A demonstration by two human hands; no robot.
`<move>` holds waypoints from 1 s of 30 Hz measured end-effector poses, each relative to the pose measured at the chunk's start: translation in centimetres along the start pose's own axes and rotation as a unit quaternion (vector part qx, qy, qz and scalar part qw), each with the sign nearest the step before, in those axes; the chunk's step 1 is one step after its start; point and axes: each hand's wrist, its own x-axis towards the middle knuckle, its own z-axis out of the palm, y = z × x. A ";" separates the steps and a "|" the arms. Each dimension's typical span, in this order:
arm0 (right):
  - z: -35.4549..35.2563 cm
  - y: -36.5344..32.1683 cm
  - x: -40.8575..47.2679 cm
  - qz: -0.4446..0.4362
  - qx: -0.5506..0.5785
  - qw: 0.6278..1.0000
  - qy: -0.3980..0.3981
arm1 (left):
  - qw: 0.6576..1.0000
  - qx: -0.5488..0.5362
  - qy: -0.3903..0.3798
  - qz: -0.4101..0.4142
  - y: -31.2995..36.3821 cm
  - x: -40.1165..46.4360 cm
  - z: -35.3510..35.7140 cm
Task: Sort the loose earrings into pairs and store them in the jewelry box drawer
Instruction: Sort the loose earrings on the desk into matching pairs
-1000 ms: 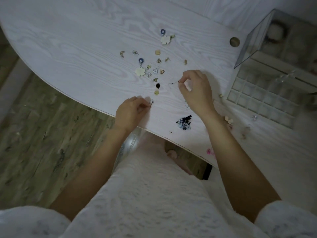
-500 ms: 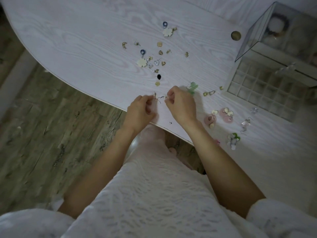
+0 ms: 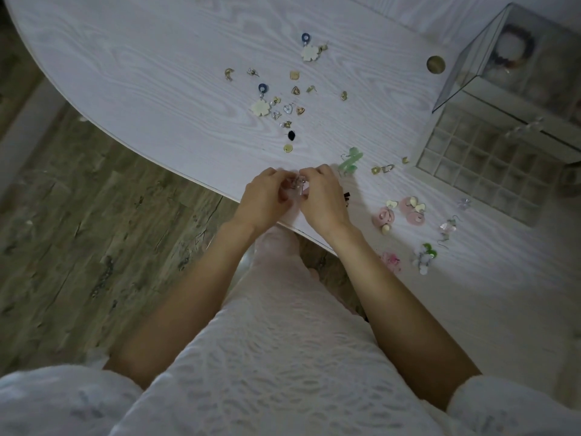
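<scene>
Small clear earring [image 3: 298,184] pinched between left hand [image 3: 267,196] and right hand [image 3: 320,196]: mostly hidden by fingers, shape unreadable. Black item [image 3: 346,196] at right hand's 3 o'clock: mostly covered. Jewelry box [image 3: 490,73] cut off at frame's right edge.

Loose earrings [image 3: 284,103] scattered mid-table: two cream flower drops with blue rings, small gold and silver studs, one black. Green earring [image 3: 349,161] near table edge. Pink discs [image 3: 405,210] and clear/green drops lie right. Jewelry box [image 3: 518,70] far right, gridded drawer [image 3: 490,165] pulled open.
</scene>
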 end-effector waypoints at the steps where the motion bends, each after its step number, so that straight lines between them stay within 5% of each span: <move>1: 0.1 0.1 -0.3 0.004 0.001 1.000 0.009 | 1.000 -0.002 0.006 0.001 0.2 -0.2 0.4; 13: -2.8 0.9 0.6 -0.059 -0.047 0.997 0.034 | 0.999 -0.004 0.001 -0.033 -0.6 0.0 -1.7; 20: -4.5 0.5 6.7 -0.167 -0.078 0.982 0.030 | 0.994 0.025 0.104 -0.010 -0.2 4.2 -2.3; 30: -3.2 0.3 9.7 -0.141 -0.040 0.989 0.001 | 0.997 0.033 0.064 -0.037 0.0 6.6 -2.1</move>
